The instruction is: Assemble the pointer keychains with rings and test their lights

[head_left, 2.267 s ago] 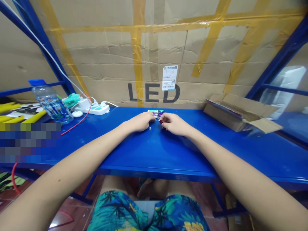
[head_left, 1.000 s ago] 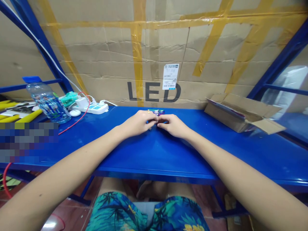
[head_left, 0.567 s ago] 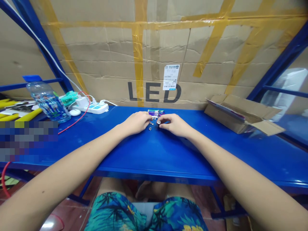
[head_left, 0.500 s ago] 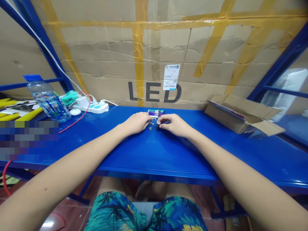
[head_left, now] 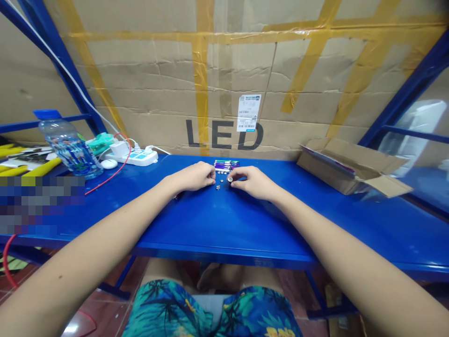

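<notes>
In the head view my right hand [head_left: 254,180] pinches a small dark tube with a silvery round open end [head_left: 230,179] between thumb and fingers, just above the blue table. My left hand [head_left: 199,176] is closed, fingers curled and thumb against them; whatever may be in its fingertips is hidden. Several small silvery discs like button cells [head_left: 221,180] lie between the hands, and a few of them [head_left: 218,187] sit close together nearer to me. Behind them rests a bundle of slim shiny purple, blue and green tubes [head_left: 224,164].
A blue table [head_left: 224,224] spans the view before a large cardboard sheet [head_left: 157,93]. To the left stand a water bottle [head_left: 72,145], a white power strip [head_left: 140,157] and a red cable [head_left: 117,174]. An open cardboard box [head_left: 345,173] is at right.
My left hand has drawn back a little to the left, away from the small discs, uncovering more of them and of the tubes. My right hand stays with the tube.
</notes>
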Tool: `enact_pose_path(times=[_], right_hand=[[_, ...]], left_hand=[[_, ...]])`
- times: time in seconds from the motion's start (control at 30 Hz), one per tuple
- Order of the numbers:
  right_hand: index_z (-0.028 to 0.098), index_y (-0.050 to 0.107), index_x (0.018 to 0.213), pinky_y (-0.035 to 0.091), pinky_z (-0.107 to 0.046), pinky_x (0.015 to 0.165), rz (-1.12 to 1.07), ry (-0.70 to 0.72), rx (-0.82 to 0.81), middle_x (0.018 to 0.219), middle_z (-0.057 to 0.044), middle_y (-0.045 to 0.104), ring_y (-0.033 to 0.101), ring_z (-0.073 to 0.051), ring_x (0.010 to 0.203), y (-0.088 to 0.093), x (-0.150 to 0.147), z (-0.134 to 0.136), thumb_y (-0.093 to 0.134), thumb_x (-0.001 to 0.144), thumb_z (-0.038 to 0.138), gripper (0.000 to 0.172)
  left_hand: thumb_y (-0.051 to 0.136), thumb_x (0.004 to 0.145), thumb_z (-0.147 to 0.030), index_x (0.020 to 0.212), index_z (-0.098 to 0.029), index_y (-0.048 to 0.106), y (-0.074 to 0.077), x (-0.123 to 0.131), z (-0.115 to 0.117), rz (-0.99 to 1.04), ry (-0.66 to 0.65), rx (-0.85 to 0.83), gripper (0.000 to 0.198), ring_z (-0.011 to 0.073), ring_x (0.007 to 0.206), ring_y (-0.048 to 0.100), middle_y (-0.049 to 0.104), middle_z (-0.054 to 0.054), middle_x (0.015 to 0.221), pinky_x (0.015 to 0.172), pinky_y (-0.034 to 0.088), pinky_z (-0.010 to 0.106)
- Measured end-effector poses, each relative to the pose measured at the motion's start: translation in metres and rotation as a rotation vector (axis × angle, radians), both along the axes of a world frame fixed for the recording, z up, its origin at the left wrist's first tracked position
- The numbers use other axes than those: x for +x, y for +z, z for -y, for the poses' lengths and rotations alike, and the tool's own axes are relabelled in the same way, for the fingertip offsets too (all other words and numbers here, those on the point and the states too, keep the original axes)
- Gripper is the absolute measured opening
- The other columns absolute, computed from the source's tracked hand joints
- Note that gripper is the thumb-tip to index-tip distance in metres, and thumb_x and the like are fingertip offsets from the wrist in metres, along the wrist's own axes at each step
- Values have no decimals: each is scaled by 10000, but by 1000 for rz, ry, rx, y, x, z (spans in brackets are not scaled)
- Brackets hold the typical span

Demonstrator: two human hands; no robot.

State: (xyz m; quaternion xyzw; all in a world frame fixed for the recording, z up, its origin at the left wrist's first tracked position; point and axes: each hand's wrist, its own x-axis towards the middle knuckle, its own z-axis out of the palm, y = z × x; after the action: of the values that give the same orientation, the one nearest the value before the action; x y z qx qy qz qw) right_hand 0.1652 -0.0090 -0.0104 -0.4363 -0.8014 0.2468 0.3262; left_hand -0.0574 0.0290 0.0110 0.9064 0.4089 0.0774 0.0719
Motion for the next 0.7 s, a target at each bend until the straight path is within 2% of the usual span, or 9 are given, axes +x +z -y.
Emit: enact_pose_path(times=[0.13,0.2,0.3,0.5,0.6,0.7], right_hand=[[170,715,888,499,-348,861,7,6,8,886,-35,739,675,-195,885,0,1,0,645,793,102,136],[164,720,901,499,-355,864,1,15,20,903,-43,744,676,-202,894,0,2,0,643,793,108,144],[166,721,903,498,-366,878,-14,23,41,926,-46,750,676,-210,913,-1,3,-1,640,794,120,143],[177,719,897,492,-356,864,-5,22,39,910,-31,750,673,-203,896,-1,1,1,628,801,126,141],[179,721,888,488,-352,871,-6,39,44,912,-29,751,672,-205,900,0,0,2,625,795,115,148],[174,728,894,490,-354,871,-7,42,36,925,-35,752,671,-207,904,1,0,2,636,791,121,149]], left_hand=[[595,898,-287,885,-170,661,3,3,14,258,-156,81,135,161,743,634,715,30,828,673,431,263],[558,928,-276,884,-170,651,1,9,20,320,-226,148,148,157,747,630,714,27,826,692,435,266],[540,936,-243,879,-170,637,-1,17,26,348,-273,210,134,153,742,624,705,26,823,704,447,271],[552,936,-234,893,-167,635,2,18,29,371,-262,195,116,145,732,635,704,28,845,690,472,260],[554,939,-210,928,-165,662,3,17,29,319,-301,186,118,155,763,650,714,36,861,717,482,266],[557,941,-189,952,-174,688,2,14,26,311,-379,249,132,160,809,658,719,39,880,765,489,274]])
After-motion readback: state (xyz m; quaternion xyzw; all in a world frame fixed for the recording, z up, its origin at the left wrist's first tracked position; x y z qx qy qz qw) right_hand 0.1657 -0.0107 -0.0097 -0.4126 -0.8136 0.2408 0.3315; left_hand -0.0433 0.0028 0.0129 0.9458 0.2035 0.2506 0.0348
